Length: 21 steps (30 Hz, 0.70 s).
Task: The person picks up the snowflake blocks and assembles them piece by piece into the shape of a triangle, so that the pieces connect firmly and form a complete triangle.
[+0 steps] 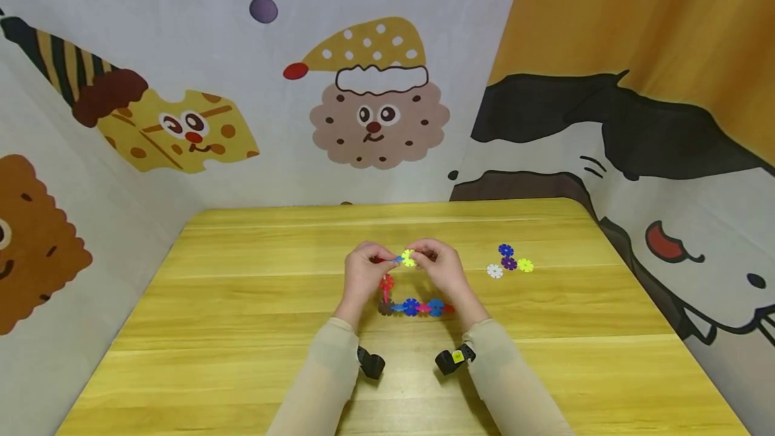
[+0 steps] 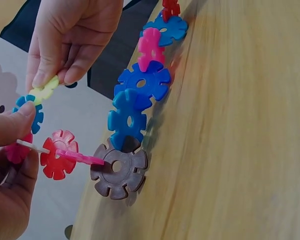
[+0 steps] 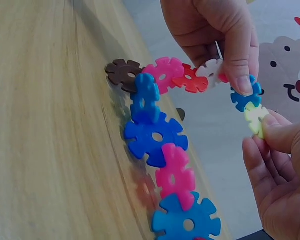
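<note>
My left hand point(image 1: 363, 271) pinches a blue notched disc point(image 3: 240, 95) at the raised end of a chain of interlocking plastic discs. Between the thumb and fingers of my right hand point(image 1: 443, 268) is a yellow-green disc point(image 3: 256, 120), its edge meeting the blue one. From the left hand the chain drops through a white disc, a red disc point(image 2: 59, 155) and a pink disc to a brown disc point(image 2: 119, 170) at the corner. Along the table it continues through light blue, dark blue point(image 2: 142, 82), pink point(image 2: 151, 47) and blue discs to a red one. My left fingers partly hide the upper pieces.
Loose discs lie on the wooden table point(image 1: 242, 328) to the right of my hands: blue point(image 1: 505, 249), purple point(image 1: 509, 264), yellow-green point(image 1: 525, 266) and white point(image 1: 494, 271). A cartoon-printed curtain point(image 1: 375, 187) hangs behind the table's far edge.
</note>
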Each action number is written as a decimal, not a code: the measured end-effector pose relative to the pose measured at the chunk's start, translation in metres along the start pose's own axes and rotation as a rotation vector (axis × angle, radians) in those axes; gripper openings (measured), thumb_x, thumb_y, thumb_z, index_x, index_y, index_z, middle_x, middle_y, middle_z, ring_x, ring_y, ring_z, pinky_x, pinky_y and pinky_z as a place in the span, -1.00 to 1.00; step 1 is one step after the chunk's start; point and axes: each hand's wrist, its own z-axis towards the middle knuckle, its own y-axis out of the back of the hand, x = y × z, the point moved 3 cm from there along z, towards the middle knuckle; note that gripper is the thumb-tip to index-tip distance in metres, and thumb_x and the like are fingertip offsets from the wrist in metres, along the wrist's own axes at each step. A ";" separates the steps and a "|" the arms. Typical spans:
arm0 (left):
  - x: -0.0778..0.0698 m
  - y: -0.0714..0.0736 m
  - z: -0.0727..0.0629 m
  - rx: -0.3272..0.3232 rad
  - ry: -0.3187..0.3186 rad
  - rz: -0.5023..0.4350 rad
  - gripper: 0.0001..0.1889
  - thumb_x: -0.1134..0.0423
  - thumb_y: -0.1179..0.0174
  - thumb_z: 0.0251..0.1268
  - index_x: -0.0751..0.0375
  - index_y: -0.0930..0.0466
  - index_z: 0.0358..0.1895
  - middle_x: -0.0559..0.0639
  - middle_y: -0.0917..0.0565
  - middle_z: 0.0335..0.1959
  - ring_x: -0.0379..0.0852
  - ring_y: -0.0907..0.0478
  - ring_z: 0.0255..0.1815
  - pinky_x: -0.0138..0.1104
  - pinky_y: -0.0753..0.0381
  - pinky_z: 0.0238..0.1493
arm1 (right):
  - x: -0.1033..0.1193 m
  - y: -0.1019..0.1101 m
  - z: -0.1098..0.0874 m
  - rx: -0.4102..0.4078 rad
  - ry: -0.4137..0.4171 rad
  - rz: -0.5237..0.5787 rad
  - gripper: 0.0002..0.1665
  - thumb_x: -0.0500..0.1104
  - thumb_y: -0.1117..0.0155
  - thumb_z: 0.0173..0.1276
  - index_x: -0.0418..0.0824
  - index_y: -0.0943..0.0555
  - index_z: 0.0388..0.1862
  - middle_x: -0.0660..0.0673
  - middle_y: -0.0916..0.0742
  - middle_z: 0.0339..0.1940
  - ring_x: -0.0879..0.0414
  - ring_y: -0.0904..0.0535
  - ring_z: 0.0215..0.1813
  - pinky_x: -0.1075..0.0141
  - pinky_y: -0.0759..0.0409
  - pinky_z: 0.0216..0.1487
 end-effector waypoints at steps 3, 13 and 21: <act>-0.001 -0.002 0.000 -0.014 -0.024 -0.010 -0.89 0.50 -0.51 -0.05 0.29 -0.75 -0.52 0.00 -0.64 -0.45 -0.13 -0.55 -0.39 -0.40 -0.60 -0.36 | 0.000 -0.001 0.000 -0.025 0.006 0.013 -0.87 -0.35 -0.28 0.39 -0.29 -0.72 -0.14 -0.15 -0.73 -0.33 -0.15 -0.64 -0.31 -0.12 -0.65 -0.16; -0.002 -0.004 0.000 0.022 -0.036 0.030 -0.88 0.46 -0.51 -0.01 0.31 -0.74 -0.41 0.04 -0.66 -0.36 -0.06 -0.58 -0.32 -0.32 -0.64 -0.26 | -0.002 -0.004 -0.002 -0.073 -0.019 0.078 -0.86 -0.35 -0.31 0.37 -0.35 -0.69 -0.12 -0.15 -0.72 -0.32 -0.05 -0.63 -0.29 0.07 -0.69 -0.18; -0.004 -0.010 0.000 0.166 -0.100 0.249 -0.57 0.31 -0.55 -0.02 0.22 -0.68 -0.01 0.03 -0.68 -0.06 0.06 -0.51 0.08 -0.08 -0.48 0.18 | -0.007 -0.002 -0.003 -0.131 -0.069 0.121 -0.82 -0.32 -0.38 0.32 -0.31 -0.63 -0.12 -0.09 -0.72 -0.38 0.08 -0.59 -0.24 0.32 -0.55 -0.12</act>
